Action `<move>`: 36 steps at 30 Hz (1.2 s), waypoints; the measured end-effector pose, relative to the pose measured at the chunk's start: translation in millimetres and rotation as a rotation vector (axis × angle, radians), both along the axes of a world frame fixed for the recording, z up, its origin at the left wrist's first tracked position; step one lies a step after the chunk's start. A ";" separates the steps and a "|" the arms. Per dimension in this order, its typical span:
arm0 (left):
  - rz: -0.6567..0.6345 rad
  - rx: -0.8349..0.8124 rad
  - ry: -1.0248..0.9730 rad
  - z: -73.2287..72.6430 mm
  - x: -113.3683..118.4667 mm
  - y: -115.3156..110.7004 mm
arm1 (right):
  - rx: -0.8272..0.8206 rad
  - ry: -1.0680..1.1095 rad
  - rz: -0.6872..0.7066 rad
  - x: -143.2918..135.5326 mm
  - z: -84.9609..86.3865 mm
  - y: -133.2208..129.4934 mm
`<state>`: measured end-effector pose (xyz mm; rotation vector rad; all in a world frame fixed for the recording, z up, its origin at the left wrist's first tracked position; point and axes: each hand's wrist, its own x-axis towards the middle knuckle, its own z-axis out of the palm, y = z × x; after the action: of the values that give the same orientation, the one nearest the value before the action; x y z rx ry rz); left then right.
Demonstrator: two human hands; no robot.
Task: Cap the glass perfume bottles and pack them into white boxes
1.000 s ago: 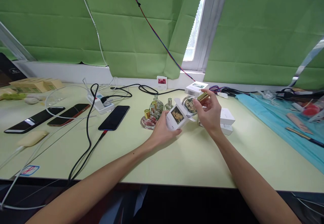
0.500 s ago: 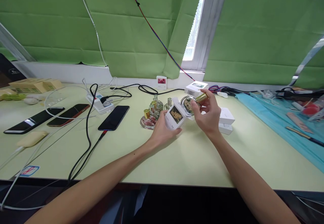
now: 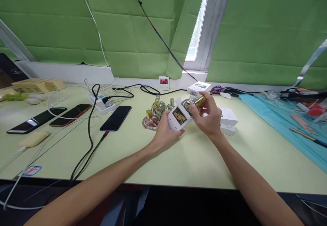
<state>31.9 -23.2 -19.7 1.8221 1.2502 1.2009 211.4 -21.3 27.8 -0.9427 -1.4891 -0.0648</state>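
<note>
My left hand [image 3: 165, 130] is closed around a small white box [image 3: 178, 118] with a picture of yellowish flowers on its front; its flap stands up at the top. In my right hand [image 3: 208, 115] is a round glass perfume bottle [image 3: 188, 106] with a gold cap, tilted on its side. The bottle's base is at the box's upper right end, and I cannot tell whether part of it is inside. Just beyond my left hand stand several similar bottles [image 3: 150, 121] with gold and silver caps, partly hidden by that hand.
White boxes [image 3: 228, 117] are stacked right of my right hand, and more [image 3: 199, 88] lie behind it. One small box [image 3: 164, 83] leans by the wall. Phones [image 3: 116, 118], a power strip [image 3: 102, 105] and cables lie left; a blue plastic sheet [image 3: 278, 123] lies right.
The bottle in my right hand has moved slightly down and left, closer against the box. My left hand keeps its grip on the box. The whole view has shifted slightly.
</note>
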 end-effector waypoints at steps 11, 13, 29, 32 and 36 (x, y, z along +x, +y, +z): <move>0.027 -0.082 0.034 7.4 -0.4 -2.5 | -0.322 0.275 0.114 2.2 0.3 6.8; -0.014 -0.120 0.001 6.4 -1.4 -1.7 | -0.392 0.331 0.130 3.8 0.3 8.2; -0.080 -0.187 -0.056 1.8 -2.6 2.0 | -0.534 0.316 0.200 11.8 -2.2 14.9; -0.076 -0.177 -0.047 2.5 -2.6 1.7 | -0.569 0.270 0.226 15.4 -2.2 17.4; -0.076 -0.186 -0.040 2.5 -2.8 0.5 | -0.620 0.292 0.275 17.8 -1.6 18.7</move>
<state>29.1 -22.7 -17.3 1.6872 1.2168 1.0385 229.2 -2.6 26.1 -1.1618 -1.3673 0.7424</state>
